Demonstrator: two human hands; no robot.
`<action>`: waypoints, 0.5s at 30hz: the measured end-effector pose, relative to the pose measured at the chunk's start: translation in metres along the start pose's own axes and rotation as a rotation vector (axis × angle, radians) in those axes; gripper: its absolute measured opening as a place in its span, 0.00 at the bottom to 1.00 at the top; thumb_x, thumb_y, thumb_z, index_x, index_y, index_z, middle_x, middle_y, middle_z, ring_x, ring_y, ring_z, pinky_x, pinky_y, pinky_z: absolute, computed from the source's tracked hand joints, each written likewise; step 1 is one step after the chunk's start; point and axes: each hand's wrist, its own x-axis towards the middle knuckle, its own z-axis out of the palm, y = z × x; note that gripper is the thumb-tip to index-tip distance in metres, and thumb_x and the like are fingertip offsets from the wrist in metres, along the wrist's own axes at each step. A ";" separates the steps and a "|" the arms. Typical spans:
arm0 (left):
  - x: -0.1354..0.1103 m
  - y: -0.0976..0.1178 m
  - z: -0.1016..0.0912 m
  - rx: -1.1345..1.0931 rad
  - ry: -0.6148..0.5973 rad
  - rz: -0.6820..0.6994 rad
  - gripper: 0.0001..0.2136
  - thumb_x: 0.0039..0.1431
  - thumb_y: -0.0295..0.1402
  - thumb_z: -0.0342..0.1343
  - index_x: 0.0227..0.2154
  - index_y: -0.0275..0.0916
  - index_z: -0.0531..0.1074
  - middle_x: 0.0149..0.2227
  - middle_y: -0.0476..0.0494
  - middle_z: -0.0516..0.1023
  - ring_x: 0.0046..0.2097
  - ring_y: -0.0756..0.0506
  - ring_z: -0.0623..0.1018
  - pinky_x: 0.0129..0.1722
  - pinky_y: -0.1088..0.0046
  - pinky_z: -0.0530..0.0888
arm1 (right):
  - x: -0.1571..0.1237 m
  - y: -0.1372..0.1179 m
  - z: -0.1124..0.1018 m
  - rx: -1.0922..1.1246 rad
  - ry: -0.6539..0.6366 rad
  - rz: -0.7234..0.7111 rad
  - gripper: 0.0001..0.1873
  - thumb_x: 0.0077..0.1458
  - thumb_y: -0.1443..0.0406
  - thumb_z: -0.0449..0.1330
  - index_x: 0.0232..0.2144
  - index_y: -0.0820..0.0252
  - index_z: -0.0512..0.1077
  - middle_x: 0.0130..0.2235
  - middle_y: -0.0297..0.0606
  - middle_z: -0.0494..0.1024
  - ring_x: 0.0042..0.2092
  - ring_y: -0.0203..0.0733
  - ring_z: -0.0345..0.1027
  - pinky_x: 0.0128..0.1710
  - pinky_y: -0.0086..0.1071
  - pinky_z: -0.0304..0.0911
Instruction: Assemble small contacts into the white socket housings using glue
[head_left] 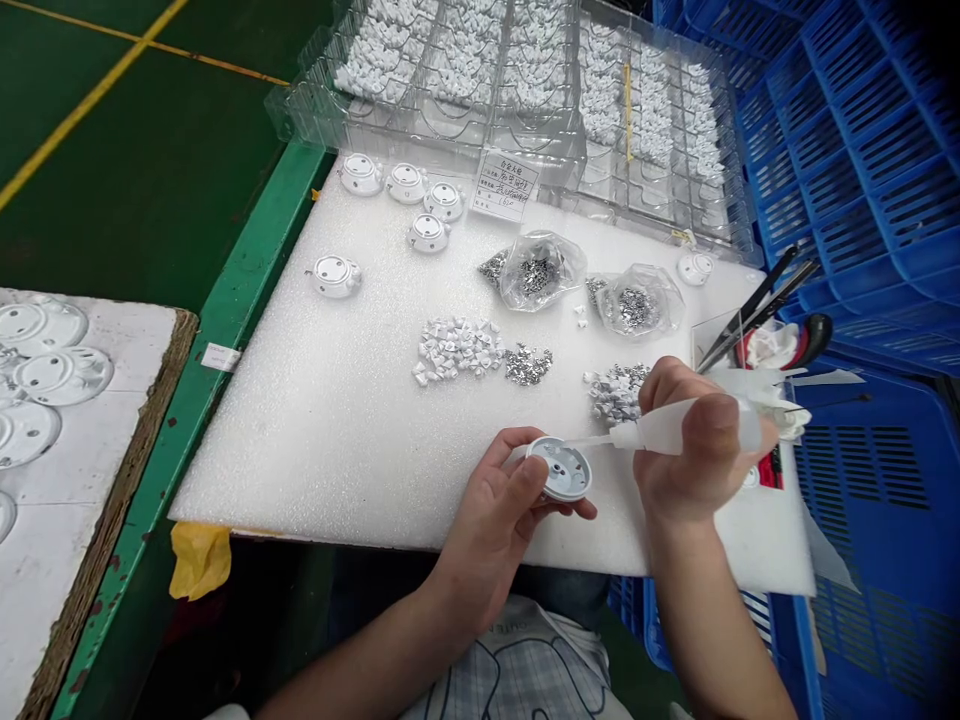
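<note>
My left hand (pixel 491 520) grips a round white plastic part (pixel 562 470), its underside facing up with dark holes showing. My right hand (pixel 694 450) is closed around a translucent squeeze bottle (pixel 667 425). The bottle's thin nozzle (pixel 589 440) reaches left to the rim of the round part. Both hands rest over a white foam sheet (pixel 315 440). Just above my right hand lies a heap of small white and metallic pieces (pixel 616 393). Further up stand several finished round white parts (pixel 427 232).
Loose white pieces (pixel 456 350), metal bits (pixel 529 365) and clear bags of metal bits (pixel 541 270) lie on the foam. Behind are a clear tray of white pieces (pixel 517 70) and scissors (pixel 754 310). Blue crates (pixel 847 170) stand right; a board of white discs (pixel 52 400) lies left.
</note>
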 end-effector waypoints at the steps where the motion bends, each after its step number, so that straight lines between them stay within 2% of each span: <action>1: 0.000 0.000 0.000 0.002 0.001 0.000 0.25 0.54 0.49 0.71 0.44 0.38 0.68 0.35 0.46 0.81 0.34 0.49 0.81 0.40 0.76 0.74 | 0.000 0.002 0.000 0.011 0.001 -0.025 0.34 0.65 0.51 0.59 0.15 0.58 0.49 0.17 0.28 0.46 0.20 0.31 0.42 0.23 0.34 0.40; 4: 0.001 -0.001 0.000 -0.003 -0.006 0.004 0.25 0.55 0.49 0.71 0.44 0.37 0.68 0.35 0.47 0.81 0.34 0.49 0.81 0.40 0.76 0.74 | 0.000 0.006 0.000 0.039 -0.009 -0.078 0.33 0.66 0.53 0.58 0.16 0.59 0.48 0.17 0.28 0.46 0.20 0.30 0.43 0.22 0.33 0.39; 8: 0.001 -0.002 0.000 -0.008 -0.009 0.008 0.25 0.56 0.48 0.71 0.44 0.38 0.68 0.35 0.47 0.81 0.34 0.50 0.81 0.40 0.77 0.74 | 0.000 0.007 -0.001 0.046 -0.029 -0.077 0.33 0.66 0.54 0.58 0.16 0.59 0.49 0.17 0.28 0.47 0.20 0.30 0.44 0.22 0.33 0.39; 15: 0.000 0.000 0.000 -0.017 -0.020 0.012 0.24 0.56 0.48 0.71 0.44 0.37 0.68 0.35 0.47 0.81 0.34 0.51 0.82 0.40 0.78 0.75 | 0.003 -0.001 -0.001 0.124 0.055 0.123 0.36 0.61 0.47 0.62 0.12 0.57 0.51 0.16 0.28 0.46 0.20 0.32 0.43 0.24 0.35 0.38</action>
